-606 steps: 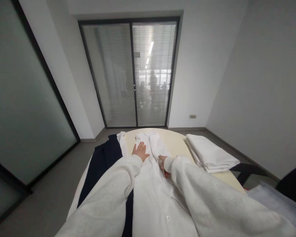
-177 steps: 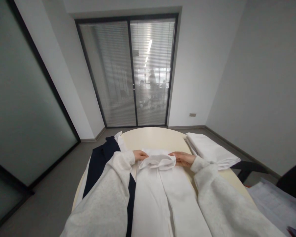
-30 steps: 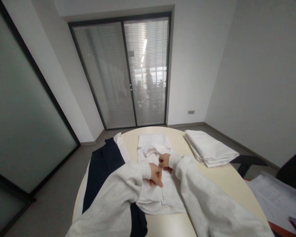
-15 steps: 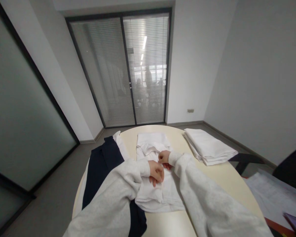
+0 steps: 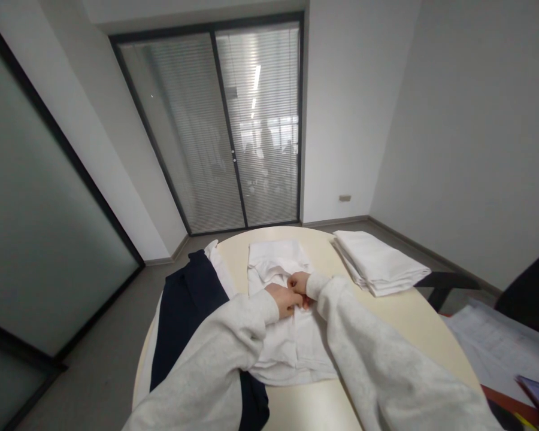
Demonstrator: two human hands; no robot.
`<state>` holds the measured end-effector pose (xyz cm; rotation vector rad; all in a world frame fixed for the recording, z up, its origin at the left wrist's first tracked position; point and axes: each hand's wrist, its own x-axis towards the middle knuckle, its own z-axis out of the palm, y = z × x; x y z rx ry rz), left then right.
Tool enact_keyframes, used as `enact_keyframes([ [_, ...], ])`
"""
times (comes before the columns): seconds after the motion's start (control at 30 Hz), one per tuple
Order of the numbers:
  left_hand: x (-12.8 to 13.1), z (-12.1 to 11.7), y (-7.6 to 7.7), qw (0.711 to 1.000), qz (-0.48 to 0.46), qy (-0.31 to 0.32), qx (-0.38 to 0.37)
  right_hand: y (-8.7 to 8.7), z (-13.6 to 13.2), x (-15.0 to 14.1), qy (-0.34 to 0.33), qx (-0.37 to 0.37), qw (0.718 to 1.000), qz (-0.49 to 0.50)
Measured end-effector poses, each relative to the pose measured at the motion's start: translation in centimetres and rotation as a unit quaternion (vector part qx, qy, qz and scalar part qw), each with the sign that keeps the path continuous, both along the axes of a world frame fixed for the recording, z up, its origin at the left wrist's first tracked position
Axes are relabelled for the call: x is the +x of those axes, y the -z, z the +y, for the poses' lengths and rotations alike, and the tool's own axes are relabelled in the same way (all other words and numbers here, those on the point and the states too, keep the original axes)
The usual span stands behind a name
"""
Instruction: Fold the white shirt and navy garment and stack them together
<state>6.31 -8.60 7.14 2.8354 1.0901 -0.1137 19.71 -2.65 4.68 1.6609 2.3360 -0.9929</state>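
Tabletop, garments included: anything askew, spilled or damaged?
Nothing looks spilled or damaged. The folded white stack looks slightly off: its right corner seems to jut past the edge of the table. The white garment in the middle is lightly creased.

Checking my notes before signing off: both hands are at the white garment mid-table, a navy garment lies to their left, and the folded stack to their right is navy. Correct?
Not quite: the head view shows the folded stack white, not navy. The rest is right: left hand and right hand are at the white garment, and the navy garment lies to their left.
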Motion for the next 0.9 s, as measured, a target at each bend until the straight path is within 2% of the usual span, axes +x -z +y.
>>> enact_keyframes([
  [0.1, 0.2, 0.2, 0.0, 1.0, -0.01, 0.013, -0.01, -0.2, -0.5, -0.2, 0.018, -0.045, 0.999, 0.002],
  [0.17, 0.2, 0.2, 0.0, 0.999, -0.023, 0.017, -0.029, -0.3, -0.6, -0.2, 0.014, -0.047, 0.999, 0.0],
  [0.27, 0.3, -0.1, 0.2, 0.997, -0.032, 0.013, -0.064, -0.4, -0.5, -0.1, -0.002, -0.016, 1.0, -0.002],
  [0.43, 0.5, -0.9, 0.7, 0.981, -0.038, 0.036, -0.187, -0.6, 0.1, 0.2, -0.044, 0.053, 0.998, -0.005],
  [0.63, 0.6, -0.9, 0.8, 0.964, -0.032, 0.03, -0.264, -0.6, 0.4, 0.2, -0.056, -0.023, 0.998, -0.01],
  [0.7, 0.3, -0.5, 0.8, 0.938, -0.045, 0.02, -0.343, -0.3, 0.4, 0.3, -0.047, -0.05, 0.998, 0.0],
  [0.8, -0.7, 0.2, 0.6, 0.874, -0.092, -0.012, -0.477, 0.2, 0.3, 0.5, -0.028, -0.073, 0.997, 0.026],
  [0.9, -1.5, 0.6, 0.4, 0.85, -0.131, -0.017, -0.51, 0.5, 0.1, 0.7, -0.022, -0.078, 0.996, 0.046],
])
